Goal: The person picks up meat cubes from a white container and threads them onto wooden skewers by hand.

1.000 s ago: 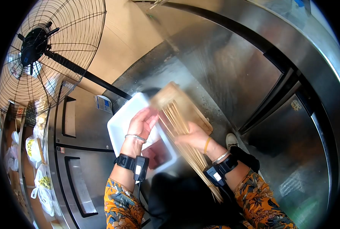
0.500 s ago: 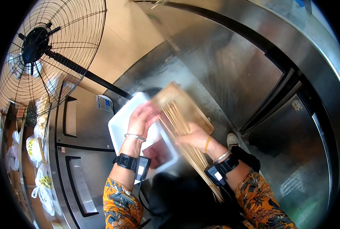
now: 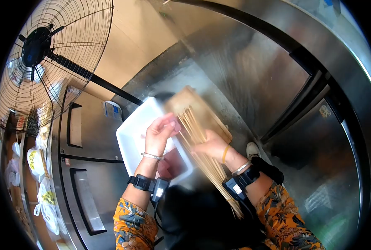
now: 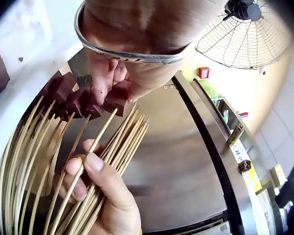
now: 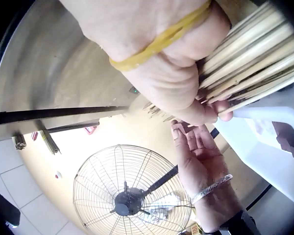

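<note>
My left hand (image 3: 158,136) pinches a dark red cube (image 4: 117,98) between thumb and fingertips. My right hand (image 3: 213,148) grips a bundle of thin bamboo skewers (image 3: 212,177), points away from me. Its thumb and finger hold one skewer (image 4: 90,154) apart from the bundle, its point right at the cube. In the left wrist view, more dark red cubes (image 4: 63,88) sit at the ends of other skewers (image 4: 24,161) beside the bundle. A white plastic tub (image 3: 129,135) under my left hand has dark red pieces (image 3: 175,162) at its near end.
A wooden board (image 3: 214,118) lies beside the tub, behind the skewers. Left of me stand a black wire fan (image 3: 36,46), steel cabinets (image 3: 85,125) and shelves with plastic bags (image 3: 48,208). Steel doors (image 3: 256,71) line the right side. A shoe (image 3: 253,150) shows near my right wrist.
My left hand has shifted a little to the right, nearer the skewer points, and its wrist has turned. My right hand keeps its grip on the bundle almost unmoved.
</note>
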Tool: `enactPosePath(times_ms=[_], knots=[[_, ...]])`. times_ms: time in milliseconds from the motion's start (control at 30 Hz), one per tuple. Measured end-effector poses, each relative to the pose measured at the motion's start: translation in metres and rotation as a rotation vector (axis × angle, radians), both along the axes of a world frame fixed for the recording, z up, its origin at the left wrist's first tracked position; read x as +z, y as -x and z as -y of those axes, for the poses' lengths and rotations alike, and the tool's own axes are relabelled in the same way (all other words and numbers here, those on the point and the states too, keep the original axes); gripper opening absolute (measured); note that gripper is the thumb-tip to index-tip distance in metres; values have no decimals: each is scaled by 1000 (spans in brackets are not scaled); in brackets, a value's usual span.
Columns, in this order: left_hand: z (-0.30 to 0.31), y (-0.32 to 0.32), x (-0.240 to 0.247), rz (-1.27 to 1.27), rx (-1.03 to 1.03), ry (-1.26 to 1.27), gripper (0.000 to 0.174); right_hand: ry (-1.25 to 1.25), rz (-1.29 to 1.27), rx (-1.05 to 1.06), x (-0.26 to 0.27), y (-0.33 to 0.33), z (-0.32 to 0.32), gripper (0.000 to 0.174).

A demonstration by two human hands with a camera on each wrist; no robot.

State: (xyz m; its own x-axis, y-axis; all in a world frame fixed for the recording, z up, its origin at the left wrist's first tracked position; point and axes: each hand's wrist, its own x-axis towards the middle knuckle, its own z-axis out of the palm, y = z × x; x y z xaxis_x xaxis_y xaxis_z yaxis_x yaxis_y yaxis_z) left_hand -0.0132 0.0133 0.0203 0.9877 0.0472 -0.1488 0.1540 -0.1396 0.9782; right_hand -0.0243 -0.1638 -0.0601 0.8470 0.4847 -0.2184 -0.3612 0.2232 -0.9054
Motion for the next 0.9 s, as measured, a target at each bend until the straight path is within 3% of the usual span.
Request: enactPosePath(times_ms=[100,167,267,367,400,500,600,700,800,900], knots=[[0,2,-8,30,-30,3,33,19,39,-10,-25,-4,-8,26],[-1,3,-8,17,-9,-24,30,-77,-26,88,12,-2,7,25],[-8,3,-8,24,-55,-60,33,-38,-37,77,12,-3,7,26],[-28,14,-4,161,-17,-349,43,-55,-51,37,11,-3,8,30],[-40,20,-5,159,21,-491,36,-75,-45,15,10,-3,7,31],[-86,48,-26,5,-59,-925,37,-83,-39,-17,19,0,9,32],[-83,77,-29,-171,-127,-976,37,-101,-4,-33,20,0,6,31],[-78,85,-32,-38,-329,-1105,40,-200,-36,21,34,2,11,31],[-69,81,-34,-122,-370,-1139,37,-117,-102,30,33,0,12,26],[-66,77,-34,-152,-376,-1086,28,-188,-126,49,21,0,13,22]])
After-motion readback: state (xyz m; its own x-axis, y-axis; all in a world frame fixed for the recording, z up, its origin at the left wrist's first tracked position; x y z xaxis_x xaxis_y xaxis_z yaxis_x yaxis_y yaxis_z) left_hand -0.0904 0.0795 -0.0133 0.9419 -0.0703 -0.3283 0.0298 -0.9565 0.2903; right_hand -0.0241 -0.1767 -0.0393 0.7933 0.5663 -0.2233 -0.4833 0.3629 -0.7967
